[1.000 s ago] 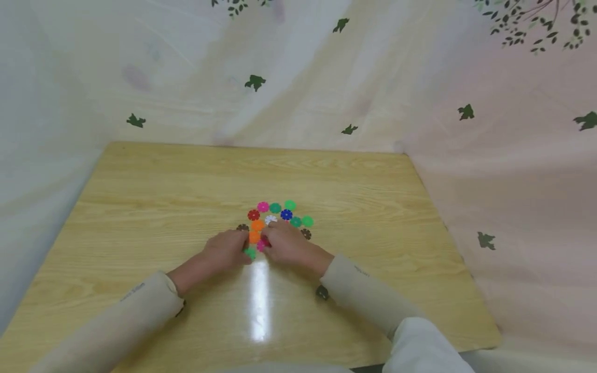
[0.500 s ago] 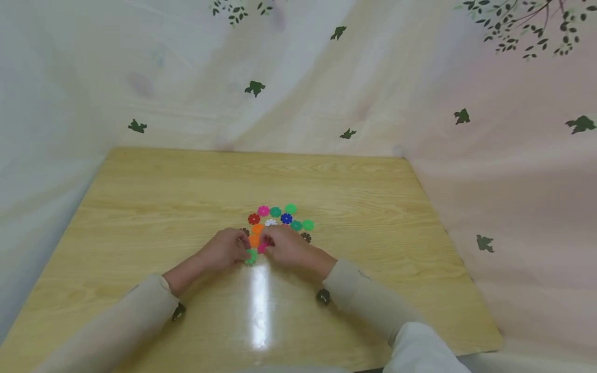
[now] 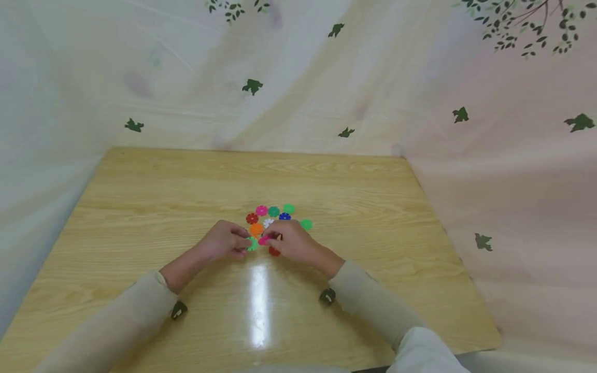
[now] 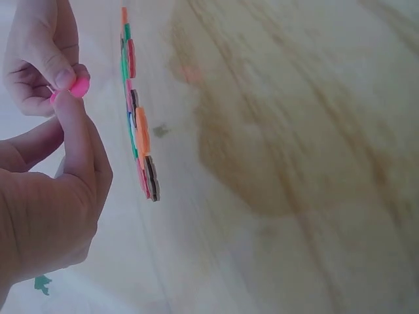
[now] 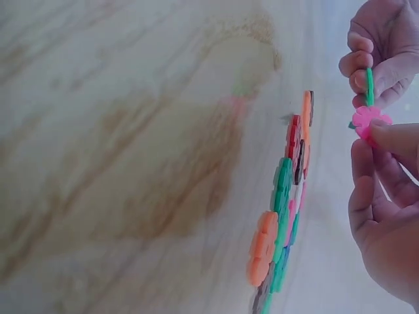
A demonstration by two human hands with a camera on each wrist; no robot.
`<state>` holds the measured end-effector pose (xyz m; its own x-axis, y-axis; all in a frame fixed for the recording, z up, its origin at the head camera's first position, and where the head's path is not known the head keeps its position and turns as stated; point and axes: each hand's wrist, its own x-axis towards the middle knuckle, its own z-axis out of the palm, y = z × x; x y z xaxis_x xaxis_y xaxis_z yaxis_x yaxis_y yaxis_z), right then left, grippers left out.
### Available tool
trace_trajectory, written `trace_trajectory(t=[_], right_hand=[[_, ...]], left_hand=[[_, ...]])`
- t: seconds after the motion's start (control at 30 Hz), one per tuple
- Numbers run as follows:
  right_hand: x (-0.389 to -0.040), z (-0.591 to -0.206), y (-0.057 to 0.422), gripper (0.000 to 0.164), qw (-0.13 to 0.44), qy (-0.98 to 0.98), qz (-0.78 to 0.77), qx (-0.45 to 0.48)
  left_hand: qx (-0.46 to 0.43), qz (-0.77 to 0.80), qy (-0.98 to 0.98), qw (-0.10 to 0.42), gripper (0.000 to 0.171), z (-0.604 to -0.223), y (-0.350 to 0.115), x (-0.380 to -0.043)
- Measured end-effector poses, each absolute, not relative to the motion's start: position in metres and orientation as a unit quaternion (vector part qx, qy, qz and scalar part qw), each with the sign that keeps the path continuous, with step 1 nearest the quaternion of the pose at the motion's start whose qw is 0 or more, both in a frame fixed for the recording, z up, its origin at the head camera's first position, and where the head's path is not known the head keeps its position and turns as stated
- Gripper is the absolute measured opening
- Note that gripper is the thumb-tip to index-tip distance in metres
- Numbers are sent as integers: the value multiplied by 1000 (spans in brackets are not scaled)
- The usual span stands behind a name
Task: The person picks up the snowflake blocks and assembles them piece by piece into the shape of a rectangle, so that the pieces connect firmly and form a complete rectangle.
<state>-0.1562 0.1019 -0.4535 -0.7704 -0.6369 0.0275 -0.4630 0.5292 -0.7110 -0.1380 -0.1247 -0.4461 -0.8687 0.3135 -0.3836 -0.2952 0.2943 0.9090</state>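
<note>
My left hand (image 3: 223,242) pinches a green notched plastic disc (image 3: 252,244) by its edge. A pink flower-shaped disc (image 5: 368,119) is gripped between thumb and fingers of my right hand (image 3: 297,243). In the right wrist view the green disc (image 5: 369,86) stands edge-on against the pink one, at right angles; whether they are locked together I cannot tell. Both are held above the table. Just beyond lie more such discs, among them orange (image 3: 256,229), white (image 3: 268,223), blue (image 3: 285,216) and red (image 3: 252,218). Another red disc (image 3: 274,252) shows under my right hand, which hides several others.
The discs lie in a loose cluster mid-table, with a light green disc (image 3: 306,224) at its right side. The wooden table (image 3: 154,191) meets hanging cloth (image 3: 298,114) at the back and sides. A dark device (image 3: 328,297) is under the right wrist.
Both hands have lifted slightly and come together, bringing the green and pink discs to meet. The red disc below my right hand has come into sight.
</note>
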Motion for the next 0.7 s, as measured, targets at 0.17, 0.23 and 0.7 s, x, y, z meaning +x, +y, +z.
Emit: trace_trajectory(t=[0.17,0.23,0.7], right_hand=[[-156,-452,102,3,92,866,-360,-333],[-156,-452,101,3,83,867,-356,-340],[-148,-445,100,6,9,860,-305,-409]], left_hand=[[-12,607,751,259,31,-445,-124,-139],[-11,610,749,260,33,-445,-124,-139],[-2,618,743,257,34,-438,-120,-135]])
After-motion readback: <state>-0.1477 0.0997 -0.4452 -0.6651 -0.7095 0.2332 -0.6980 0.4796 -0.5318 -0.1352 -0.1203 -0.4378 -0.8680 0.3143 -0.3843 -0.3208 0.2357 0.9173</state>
